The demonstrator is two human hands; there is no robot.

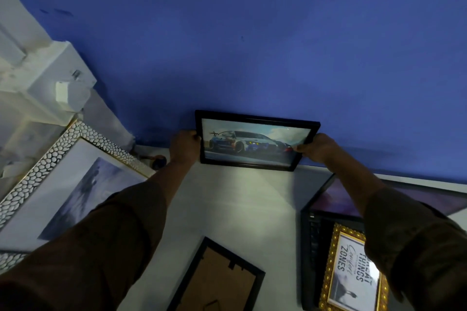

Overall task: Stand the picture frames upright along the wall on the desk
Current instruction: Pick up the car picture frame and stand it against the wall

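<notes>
A black-framed car picture (255, 141) stands upright on the white desk (235, 199), its top leaning on the blue wall (252, 45). My left hand (183, 146) grips its left edge and my right hand (316, 146) grips its right edge. A large frame with a white pebbled border (54, 171) leans at the left. A black frame (217, 278) lies face down near the front. A gold ornate frame with text (351, 270) lies on a dark frame (309, 247) at the right, and another dark frame (336, 197) lies behind them, partly hidden by my right arm.
A white block-shaped structure (50, 78) fills the left corner beside the wall. A small dark object (158, 160) sits on the desk near the wall, left of the car picture. Bare desk surface shows between the car picture and the face-down frame.
</notes>
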